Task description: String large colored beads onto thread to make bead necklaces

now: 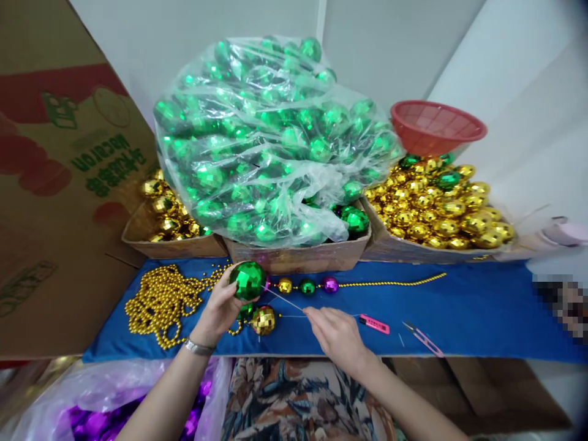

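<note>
My left hand [224, 306], with a metal bracelet at its wrist, is closed around a large shiny green faceted ball [248, 280] above the blue cloth. From the ball's right side a thin, straight, pale needle or thread [283, 298] runs to my right hand [333, 334], whose fingertips pinch its end. Just below the held ball lie a gold faceted ball [263, 320] and another green one, partly hidden. Behind my hands lies a bead strand [331, 285] with purple, gold and green balls and small gold beads.
Gold bead chain [165, 303] is heaped at left. A pink cutter [374, 324] and thread snips [423, 339] lie at right. Behind stand boxes of gold balls [445, 226], a big clear bag of green balls [275, 141] and a red basket [438, 125]. Purple pieces [105, 422] fill a bag below.
</note>
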### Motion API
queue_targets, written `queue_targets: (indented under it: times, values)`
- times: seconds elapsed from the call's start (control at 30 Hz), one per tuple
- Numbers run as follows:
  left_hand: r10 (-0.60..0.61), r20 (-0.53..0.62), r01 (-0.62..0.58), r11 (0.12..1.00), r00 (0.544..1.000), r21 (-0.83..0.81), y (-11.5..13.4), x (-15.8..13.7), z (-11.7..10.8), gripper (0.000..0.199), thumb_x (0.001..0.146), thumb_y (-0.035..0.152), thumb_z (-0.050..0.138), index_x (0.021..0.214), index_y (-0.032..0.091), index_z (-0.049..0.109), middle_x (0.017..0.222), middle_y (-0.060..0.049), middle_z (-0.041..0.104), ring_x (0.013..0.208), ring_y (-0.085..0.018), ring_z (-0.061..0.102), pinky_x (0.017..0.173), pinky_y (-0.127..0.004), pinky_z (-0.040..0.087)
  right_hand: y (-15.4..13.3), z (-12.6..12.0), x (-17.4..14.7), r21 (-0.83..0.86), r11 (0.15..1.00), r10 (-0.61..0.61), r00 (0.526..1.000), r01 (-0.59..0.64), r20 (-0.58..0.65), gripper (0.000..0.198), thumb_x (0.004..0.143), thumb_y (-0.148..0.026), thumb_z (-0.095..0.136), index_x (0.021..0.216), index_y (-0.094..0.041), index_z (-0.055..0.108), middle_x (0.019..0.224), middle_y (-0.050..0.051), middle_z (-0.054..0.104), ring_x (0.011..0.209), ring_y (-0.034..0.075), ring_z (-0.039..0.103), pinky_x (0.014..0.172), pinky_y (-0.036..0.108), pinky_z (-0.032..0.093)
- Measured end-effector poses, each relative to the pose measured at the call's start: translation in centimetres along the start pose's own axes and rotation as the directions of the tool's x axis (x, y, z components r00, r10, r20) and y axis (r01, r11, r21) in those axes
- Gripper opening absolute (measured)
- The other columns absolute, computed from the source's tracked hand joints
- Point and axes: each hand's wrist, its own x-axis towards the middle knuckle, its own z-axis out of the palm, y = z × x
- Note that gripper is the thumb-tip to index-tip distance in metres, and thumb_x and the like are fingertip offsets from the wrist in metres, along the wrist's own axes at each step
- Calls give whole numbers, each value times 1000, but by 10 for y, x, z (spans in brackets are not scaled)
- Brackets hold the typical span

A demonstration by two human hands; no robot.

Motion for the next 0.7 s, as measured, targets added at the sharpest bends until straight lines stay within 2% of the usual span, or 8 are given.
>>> queue_targets:
  times: [0.1,0.2,0.4,0.6,0.7]
  values:
    - [103,42,-110,970,994,216,0,-4,6,61,67,33,77,124,24,56,115,-8,63,98,-24,62,82,-32,52,0,-3,3,-164,985,-53,998,48,-25,25,95,-13,42,105,-16,65,64,1,58,59,13,54,57,28,36]
    - [115,127,-152,927,985,344,-4,-9,15,67,67,29,79,128,24,53,119,-9,61,103,-25,60,88,-32,49,-2,-1,7,-185,981,-64,998,58,-27,25,96,-13,41,100,-16,65,63,1,56,58,14,52,57,29,33]
    - [42,185,-104,935,982,339,-16,-16,26,70,67,32,80,129,22,50,117,-10,63,102,-26,61,87,-34,49,-2,8,4,-46,999,-24,1000,23,-5,30,99,-18,35,97,-18,65,65,1,58,60,13,53,62,27,36]
    - [92,159,-148,911,983,386,-21,-17,26,69,65,31,81,127,22,53,120,-10,61,105,-28,60,91,-36,47,-1,12,-4,-35,999,-5,1000,6,25,29,98,-17,35,97,-18,65,68,2,61,62,14,56,62,27,39]
    - [70,160,-124,924,985,362,-23,-19,25,69,65,32,81,127,22,52,119,-10,62,106,-28,60,91,-37,47,-1,14,-6,-11,1000,-5,1000,5,25,29,99,-17,35,98,-18,64,69,3,62,64,14,58,63,27,40]
